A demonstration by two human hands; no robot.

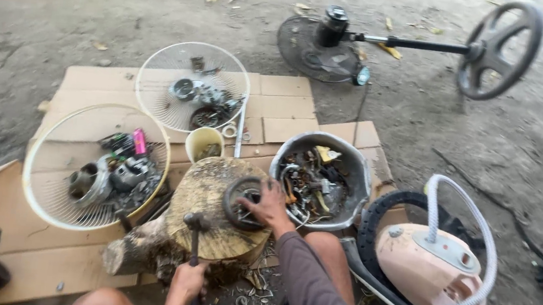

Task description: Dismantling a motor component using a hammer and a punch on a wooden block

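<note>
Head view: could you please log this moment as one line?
left hand: grips hammer | right hand: steadies round motor part | support: wood stump | nearby: metal bowl of scrap

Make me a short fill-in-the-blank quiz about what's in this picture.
1. The left hand grips a ____ by its handle.
2. The right hand rests on a round motor part lying on a wooden ____.
3. The metal bowl of scrap parts sits on the person's ____ side.

Missing words: hammer; stump; right
</note>
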